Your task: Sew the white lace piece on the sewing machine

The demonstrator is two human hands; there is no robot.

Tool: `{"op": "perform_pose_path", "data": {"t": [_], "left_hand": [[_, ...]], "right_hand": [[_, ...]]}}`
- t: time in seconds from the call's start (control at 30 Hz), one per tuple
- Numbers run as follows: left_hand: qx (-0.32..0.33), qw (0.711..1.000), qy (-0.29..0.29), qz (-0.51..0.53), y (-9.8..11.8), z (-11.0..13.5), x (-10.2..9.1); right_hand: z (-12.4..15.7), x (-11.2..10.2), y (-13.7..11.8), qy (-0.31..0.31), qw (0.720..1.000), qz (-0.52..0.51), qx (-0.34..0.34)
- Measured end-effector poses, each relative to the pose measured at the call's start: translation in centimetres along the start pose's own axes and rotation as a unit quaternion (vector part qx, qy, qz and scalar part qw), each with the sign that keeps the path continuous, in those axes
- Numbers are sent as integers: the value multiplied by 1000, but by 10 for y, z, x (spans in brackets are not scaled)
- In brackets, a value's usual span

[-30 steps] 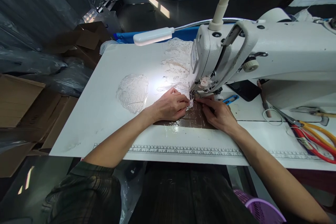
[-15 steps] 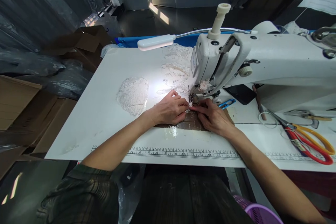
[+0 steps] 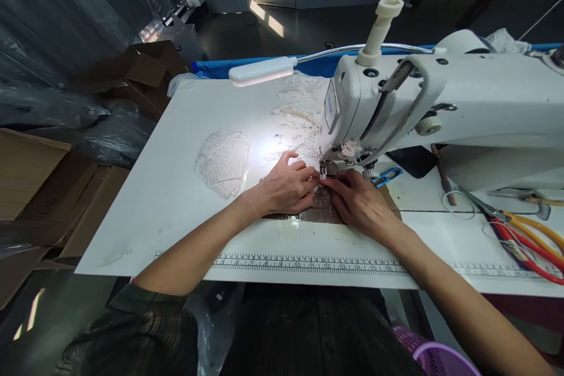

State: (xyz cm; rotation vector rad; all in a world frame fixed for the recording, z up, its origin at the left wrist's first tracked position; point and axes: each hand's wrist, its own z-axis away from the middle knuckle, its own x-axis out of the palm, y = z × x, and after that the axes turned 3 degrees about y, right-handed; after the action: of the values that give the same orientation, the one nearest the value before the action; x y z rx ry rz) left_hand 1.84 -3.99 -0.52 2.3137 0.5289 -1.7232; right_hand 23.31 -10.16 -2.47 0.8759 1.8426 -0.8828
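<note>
My left hand (image 3: 286, 188) and my right hand (image 3: 359, 200) meet fingertip to fingertip just in front of the presser foot (image 3: 326, 169) of a white sewing machine (image 3: 440, 106). Both pinch a small piece of white lace (image 3: 318, 178) at the needle. More white lace (image 3: 297, 114) trails away behind the needle, lit by the machine's lamp (image 3: 258, 70). A separate round lace piece (image 3: 222, 158) lies to the left on the white table (image 3: 167, 188).
Blue snips (image 3: 388, 176) lie right of the needle. Scissors with red and orange handles (image 3: 529, 238) lie at the table's right. A printed ruler (image 3: 308, 263) runs along the front edge. Cardboard boxes (image 3: 44, 188) stand left; a purple basket (image 3: 440, 358) sits below right.
Both hands stay at the needle, fingertips drawn slightly closer together on the lace. The view has shifted a little.
</note>
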Motion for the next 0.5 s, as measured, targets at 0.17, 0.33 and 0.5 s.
{"op": "perform_pose_path", "data": {"t": [0.17, 0.33, 0.5], "left_hand": [[-13, 1000, -22, 0, -1, 0, -1], [-27, 999, -28, -2, -3, 0, 1], [-35, 999, -34, -1, -4, -1, 0]], "right_hand": [[-4, 0, -5, -14, 999, 45, 11], [-9, -2, -11, -36, 996, 70, 34], [-6, -4, -7, -21, 998, 21, 60]]}}
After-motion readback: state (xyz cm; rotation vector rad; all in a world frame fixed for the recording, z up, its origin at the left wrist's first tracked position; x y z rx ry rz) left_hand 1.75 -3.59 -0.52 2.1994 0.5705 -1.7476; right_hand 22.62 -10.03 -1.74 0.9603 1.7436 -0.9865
